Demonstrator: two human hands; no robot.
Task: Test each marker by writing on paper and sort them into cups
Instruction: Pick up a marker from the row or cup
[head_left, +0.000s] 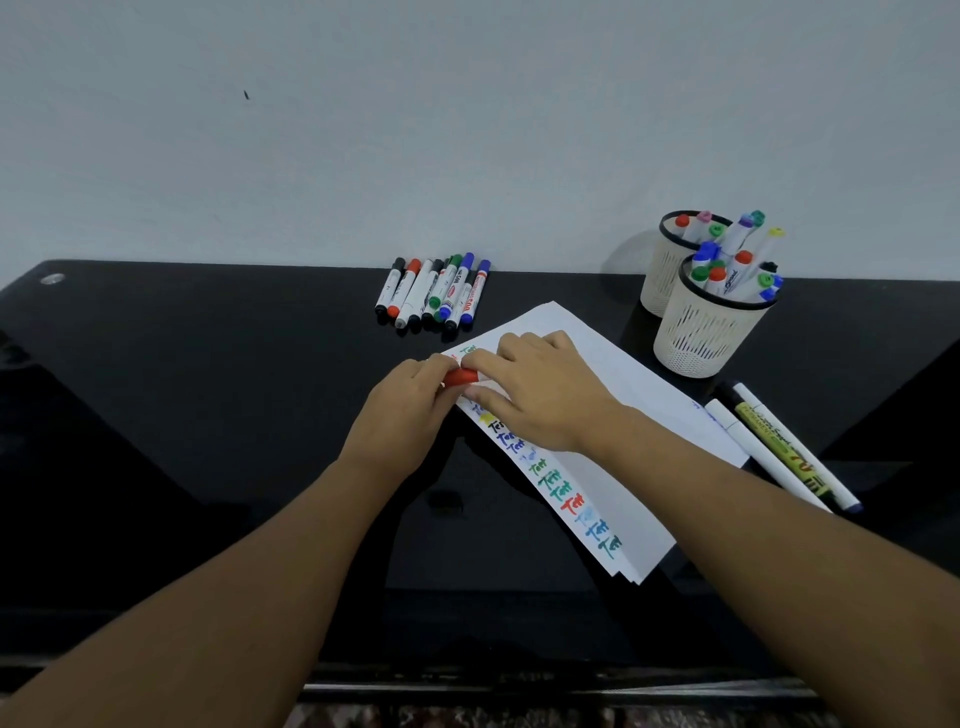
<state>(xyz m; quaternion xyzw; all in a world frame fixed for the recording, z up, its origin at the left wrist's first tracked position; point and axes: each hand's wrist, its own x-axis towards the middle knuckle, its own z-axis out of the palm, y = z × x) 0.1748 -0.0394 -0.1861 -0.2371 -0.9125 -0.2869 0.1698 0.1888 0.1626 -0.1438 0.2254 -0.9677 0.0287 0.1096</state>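
Observation:
Both hands meet over the upper left corner of a white paper stack (623, 415) that carries a column of coloured test words. My left hand (400, 410) grips the red cap end of a red marker (461, 376), and my right hand (540, 395) holds the rest of it, hiding the body. Several capped markers (434, 293) lie in a row at the back of the table. Two cream mesh cups, the near cup (701, 338) and the far cup (660, 275), stand at the right with several markers upright in each.
The black glossy table (208, 389) ends at a pale wall behind. Three markers (779, 452) lie to the right of the paper, near the table's angled right edge. A dark floor and patterned rug show below the front edge.

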